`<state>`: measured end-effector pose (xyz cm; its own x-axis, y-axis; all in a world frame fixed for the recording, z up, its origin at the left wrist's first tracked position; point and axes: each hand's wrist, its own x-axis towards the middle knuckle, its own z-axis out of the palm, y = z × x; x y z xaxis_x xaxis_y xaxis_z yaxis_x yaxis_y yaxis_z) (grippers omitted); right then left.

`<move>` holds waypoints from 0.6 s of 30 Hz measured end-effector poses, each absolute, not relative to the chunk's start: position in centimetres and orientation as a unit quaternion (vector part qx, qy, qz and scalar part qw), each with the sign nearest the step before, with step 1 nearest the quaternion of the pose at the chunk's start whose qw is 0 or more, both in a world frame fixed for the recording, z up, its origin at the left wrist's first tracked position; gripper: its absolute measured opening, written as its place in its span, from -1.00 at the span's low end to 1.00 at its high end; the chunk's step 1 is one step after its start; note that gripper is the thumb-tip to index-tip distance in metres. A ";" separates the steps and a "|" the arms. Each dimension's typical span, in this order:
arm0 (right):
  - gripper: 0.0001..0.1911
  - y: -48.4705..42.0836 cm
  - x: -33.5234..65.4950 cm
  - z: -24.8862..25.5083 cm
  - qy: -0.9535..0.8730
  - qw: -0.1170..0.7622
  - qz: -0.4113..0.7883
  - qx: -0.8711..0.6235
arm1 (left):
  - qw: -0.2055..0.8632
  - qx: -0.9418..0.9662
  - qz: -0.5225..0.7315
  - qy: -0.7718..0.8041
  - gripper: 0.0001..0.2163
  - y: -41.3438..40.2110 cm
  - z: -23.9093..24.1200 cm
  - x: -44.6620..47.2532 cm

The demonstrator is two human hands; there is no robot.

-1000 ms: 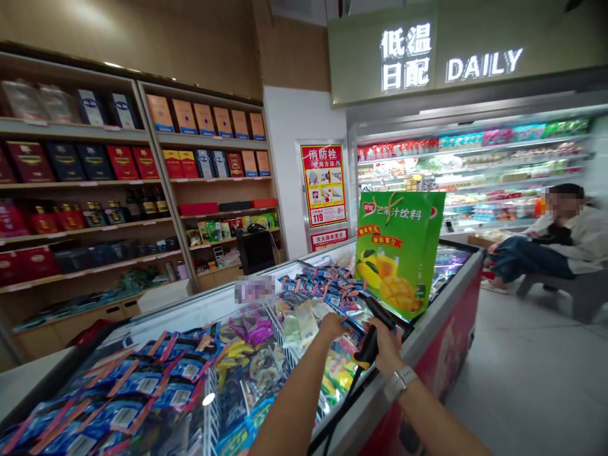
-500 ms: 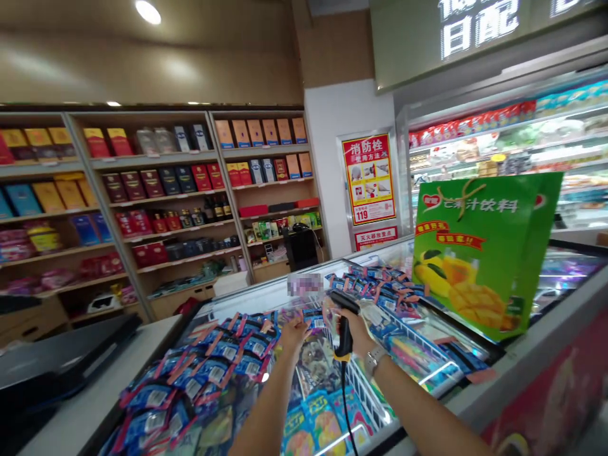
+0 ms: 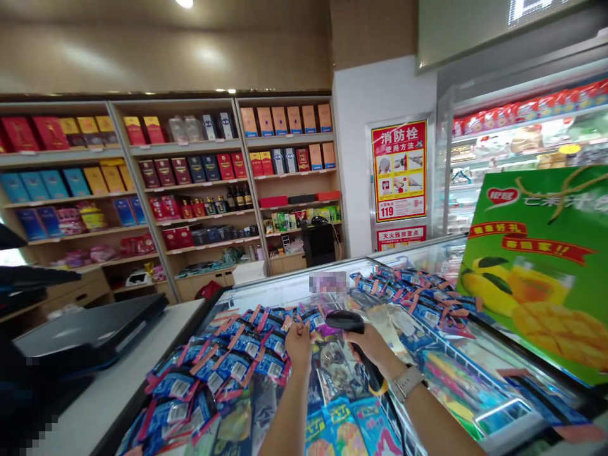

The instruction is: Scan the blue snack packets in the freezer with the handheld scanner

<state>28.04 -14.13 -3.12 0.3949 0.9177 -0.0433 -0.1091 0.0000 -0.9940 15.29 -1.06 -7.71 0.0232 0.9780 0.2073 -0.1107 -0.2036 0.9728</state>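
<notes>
My right hand [image 3: 373, 348] is wrapped round the handle of a black handheld barcode scanner [image 3: 346, 321], whose head points left. The wrist wears a watch with a pale strap. To the left of it, my left hand [image 3: 297, 339] is closed, fingertips pinched at the edge of a small blue packet [image 3: 312, 316] with a pink border. Part of that packet is hidden behind the fingers. Many similar blue packets [image 3: 232, 348] with white barcode labels lie overlapping on the glass freezer top, left of my hands. Another heap of blue packets [image 3: 403, 288] lies behind and right of the scanner.
A chest freezer [image 3: 327, 364] holds colourful frozen packs under its glass. On its right side stands a green mango-drink gift bag [image 3: 536, 266]. A counter [image 3: 161, 335] with a dark flat device [image 3: 99, 332] is at left. Stocked shelves [image 3: 190, 177] line the back wall.
The view has turned left, so the green bag sits further right and looks larger. The scanner's head has come closer to level. Both hands keep their closed hold.
</notes>
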 end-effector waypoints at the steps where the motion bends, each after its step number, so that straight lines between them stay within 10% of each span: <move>1: -0.81 -14.4 28.2 -3.2 -0.376 0.596 0.412 -0.578 | 0.469 0.538 0.563 0.417 -0.65 -1.2 -7.7 15.2; 18: -0.81 -15.3 28.4 -3.5 -0.368 0.597 0.432 -0.567 | 0.429 0.573 0.544 0.437 -0.70 -2.4 -7.4 14.9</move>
<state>28.43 -15.30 -3.54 0.3558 0.9332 -0.0509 -0.1002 -0.0160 -0.9948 14.93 -2.41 -7.39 0.0248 0.9685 0.2480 0.0334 -0.2487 0.9680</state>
